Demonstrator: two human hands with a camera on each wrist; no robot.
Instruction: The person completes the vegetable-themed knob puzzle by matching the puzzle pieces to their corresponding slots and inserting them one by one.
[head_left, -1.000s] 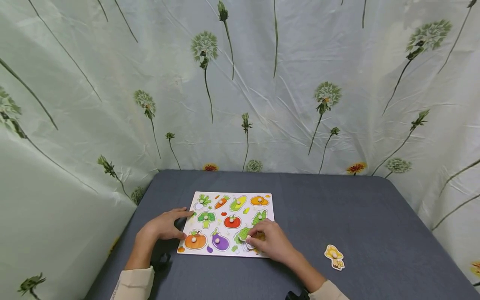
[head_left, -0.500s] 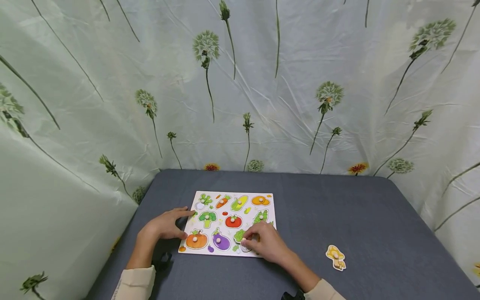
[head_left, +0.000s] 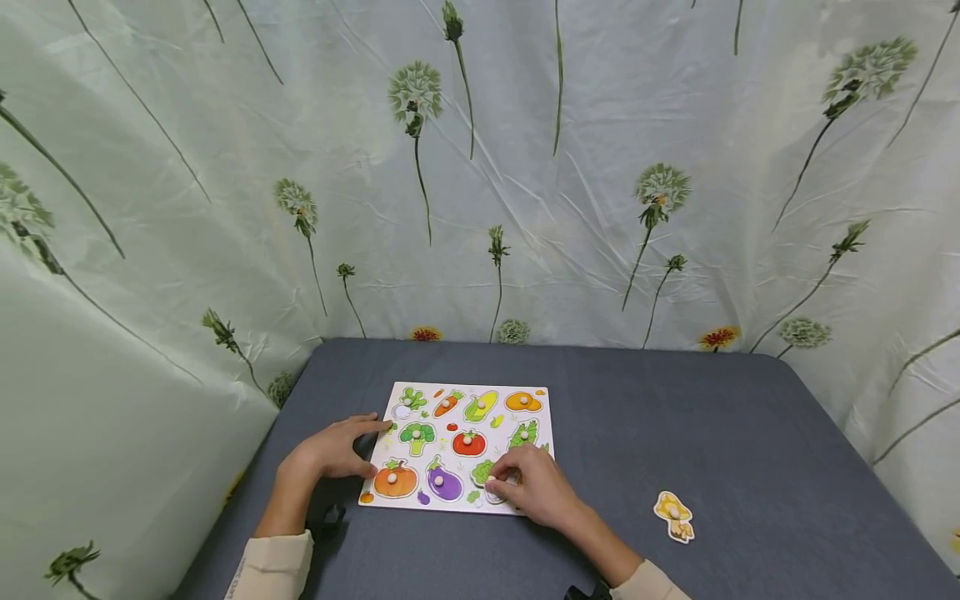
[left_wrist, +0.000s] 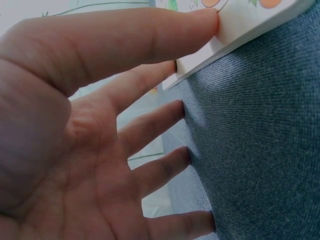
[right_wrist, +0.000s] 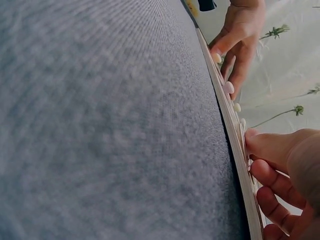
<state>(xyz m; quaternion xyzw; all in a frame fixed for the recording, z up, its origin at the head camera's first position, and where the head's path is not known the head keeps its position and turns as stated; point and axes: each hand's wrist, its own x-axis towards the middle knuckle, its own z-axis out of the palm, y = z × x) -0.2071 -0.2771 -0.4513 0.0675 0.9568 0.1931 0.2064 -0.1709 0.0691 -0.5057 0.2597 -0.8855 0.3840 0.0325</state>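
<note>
A white vegetable puzzle board (head_left: 401,502) lies on the table, holding knobbed pieces such as a pumpkin (head_left: 405,482), an eggplant (head_left: 447,485) and a tomato (head_left: 469,446). My left hand (head_left: 330,450) is at its left edge, fingers spread and fairly straight; in the left wrist view the thumb (left_wrist: 200,30) touches the board's face. My right hand (head_left: 538,485) pinches a green leafy cabbage piece (head_left: 482,472) by its knob, down at the board's lower right. The fingers hide part of that piece and the board's corner. Whether it sits fully in a recess I cannot tell.
A yellow mushroom piece (head_left: 673,515) lies on the dark grey table (head_left: 735,433), right of the right hand. Behind the table hangs a pale curtain (head_left: 570,200) printed with dandelions. Dark straps show at both wrists.
The right hand has moved slightly left and lowered the cabbage piece, which was tilted above the board, down onto it. The left hand keeps its place at the board's edge.
</note>
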